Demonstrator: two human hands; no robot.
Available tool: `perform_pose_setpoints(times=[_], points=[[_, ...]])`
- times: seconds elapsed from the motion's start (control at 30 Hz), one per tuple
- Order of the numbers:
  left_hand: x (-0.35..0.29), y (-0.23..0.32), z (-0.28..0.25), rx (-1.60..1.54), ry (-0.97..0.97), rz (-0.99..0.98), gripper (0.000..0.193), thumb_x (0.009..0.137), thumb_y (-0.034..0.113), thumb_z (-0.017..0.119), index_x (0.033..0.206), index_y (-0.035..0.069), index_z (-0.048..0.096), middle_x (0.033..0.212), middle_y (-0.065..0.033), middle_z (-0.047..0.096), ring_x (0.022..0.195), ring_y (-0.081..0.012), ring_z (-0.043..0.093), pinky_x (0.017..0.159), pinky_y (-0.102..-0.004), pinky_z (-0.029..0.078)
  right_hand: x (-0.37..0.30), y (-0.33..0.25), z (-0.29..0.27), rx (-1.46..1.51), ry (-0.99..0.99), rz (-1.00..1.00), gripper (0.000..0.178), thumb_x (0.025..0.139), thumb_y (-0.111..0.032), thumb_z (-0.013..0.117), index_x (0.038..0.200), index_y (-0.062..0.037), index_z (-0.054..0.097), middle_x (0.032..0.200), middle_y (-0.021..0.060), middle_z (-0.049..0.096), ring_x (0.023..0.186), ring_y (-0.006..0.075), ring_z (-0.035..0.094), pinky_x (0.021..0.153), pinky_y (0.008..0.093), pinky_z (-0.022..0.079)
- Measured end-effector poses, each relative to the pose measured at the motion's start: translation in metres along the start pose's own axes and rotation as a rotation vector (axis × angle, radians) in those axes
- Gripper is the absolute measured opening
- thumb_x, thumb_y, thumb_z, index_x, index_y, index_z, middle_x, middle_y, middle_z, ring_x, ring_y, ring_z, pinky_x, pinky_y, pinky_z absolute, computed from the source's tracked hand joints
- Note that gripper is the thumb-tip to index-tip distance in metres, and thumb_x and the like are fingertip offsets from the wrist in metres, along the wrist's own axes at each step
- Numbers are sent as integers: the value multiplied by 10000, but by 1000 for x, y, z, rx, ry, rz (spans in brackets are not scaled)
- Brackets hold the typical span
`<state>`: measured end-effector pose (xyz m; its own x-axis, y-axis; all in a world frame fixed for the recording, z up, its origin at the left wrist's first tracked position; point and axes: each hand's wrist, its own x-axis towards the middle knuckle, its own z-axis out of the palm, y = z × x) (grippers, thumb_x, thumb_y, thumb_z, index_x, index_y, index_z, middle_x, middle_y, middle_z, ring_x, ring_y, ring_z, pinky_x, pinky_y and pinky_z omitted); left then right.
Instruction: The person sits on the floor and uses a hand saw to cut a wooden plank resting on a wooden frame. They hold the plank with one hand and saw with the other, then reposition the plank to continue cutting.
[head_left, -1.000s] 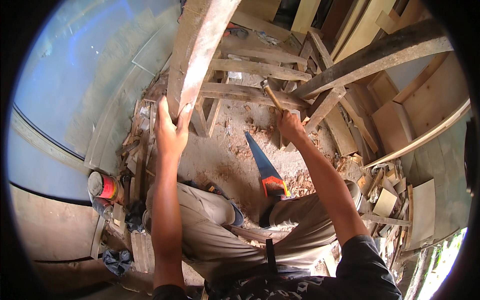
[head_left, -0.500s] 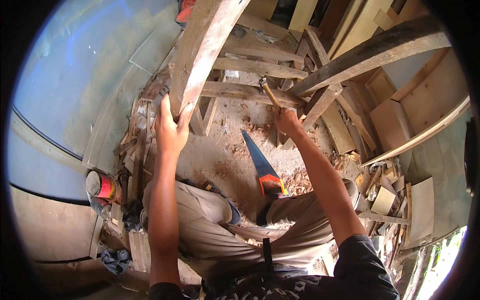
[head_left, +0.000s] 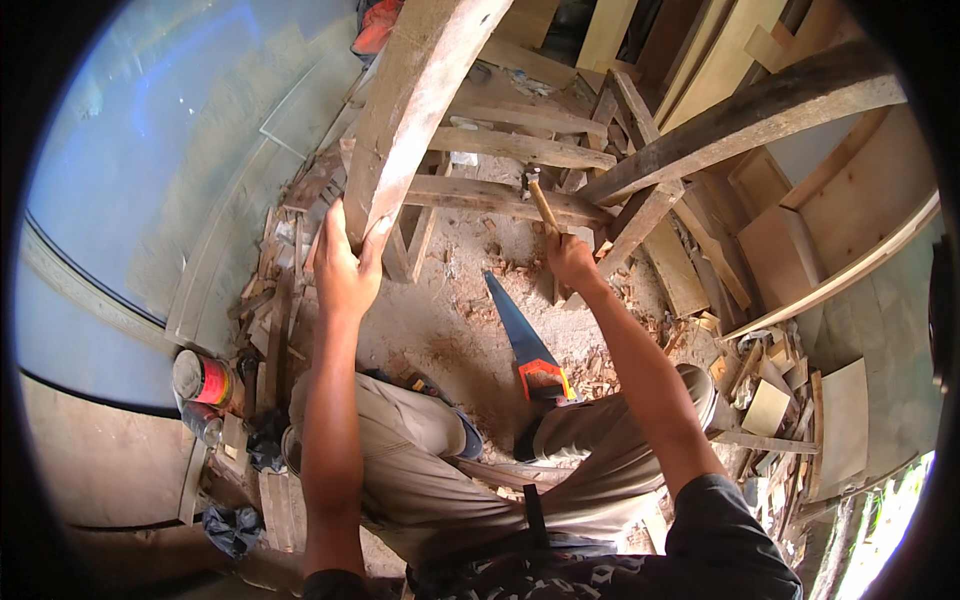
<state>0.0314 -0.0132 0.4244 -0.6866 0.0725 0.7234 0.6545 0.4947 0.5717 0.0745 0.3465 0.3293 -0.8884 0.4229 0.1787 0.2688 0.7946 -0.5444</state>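
Note:
My left hand (head_left: 348, 268) grips the near end of a thick, weathered wooden beam (head_left: 408, 125), thumb on its sunlit right side and fingers on the left. The beam slants up and away past the top of the view. In my right hand (head_left: 572, 258) is a hammer (head_left: 543, 203), held by its light wooden handle with the metal head pointing away from me, beside the beam and apart from it. On the dusty floor between my feet lies a handsaw (head_left: 514, 322) with a dark blue blade and an orange and black handle.
A rough wooden frame (head_left: 500, 195) stands ahead. Another heavy beam (head_left: 750, 125) crosses to the right. Panels and offcuts (head_left: 767, 404) are heaped at right. A red-labelled can (head_left: 203, 377) and a black plastic bag (head_left: 232, 527) sit at left. Wood chips litter the floor.
The view has shifted slightly, so most things sit a little lower. Both hands keep their holds on the beam and the hammer; the hammer's head has tilted slightly.

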Motion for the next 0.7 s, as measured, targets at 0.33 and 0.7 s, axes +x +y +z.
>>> perform_pose_setpoints(times=[0.33, 0.7], points=[[-1, 1, -8, -71, 19, -58, 607, 940, 263, 690, 1385, -65, 441, 1266, -303, 590, 1160, -425, 596, 974, -441, 471, 5, -16, -6, 229, 221, -109, 522, 1044, -422, 460, 1043, 79, 605, 836, 339, 646, 832, 500, 653, 711, 534, 516], [-7, -3, -6, 9, 41, -13, 585, 937, 263, 684, 1369, -60, 457, 1222, -298, 613, 1114, -439, 618, 937, -461, 492, 12, -39, -16, 225, 307, -77, 615, 1050, -464, 406, 900, 92, 624, 813, 373, 631, 895, 538, 632, 732, 557, 503]])
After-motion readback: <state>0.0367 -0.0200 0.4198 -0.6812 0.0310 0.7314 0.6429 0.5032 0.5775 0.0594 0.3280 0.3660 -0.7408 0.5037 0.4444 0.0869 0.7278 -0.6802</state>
